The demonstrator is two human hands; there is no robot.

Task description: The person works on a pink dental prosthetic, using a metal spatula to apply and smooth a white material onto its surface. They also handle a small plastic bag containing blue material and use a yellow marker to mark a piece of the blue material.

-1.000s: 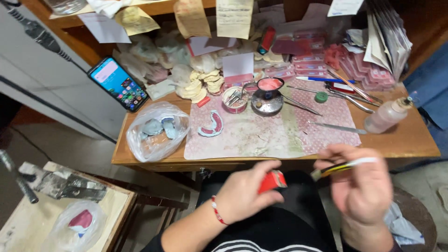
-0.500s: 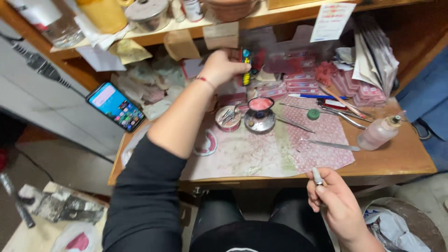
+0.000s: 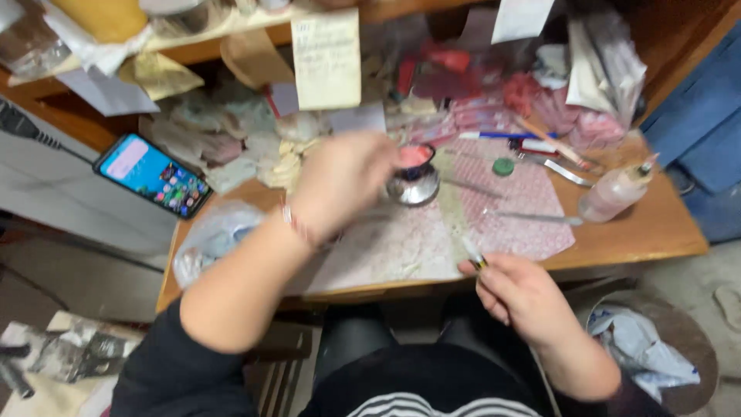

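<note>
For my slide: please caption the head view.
Left hand near a metal bowl; right hand holds a thin tool.

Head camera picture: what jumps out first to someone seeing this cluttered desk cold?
The left hand, blurred, hangs over the middle of the wooden desk, beside a small metal bowl of pink material. The right hand, at the desk's near edge, pinches a thin tool. A lit smartphone glows on the left, and a clear squeeze bottle lies on the right.
</note>
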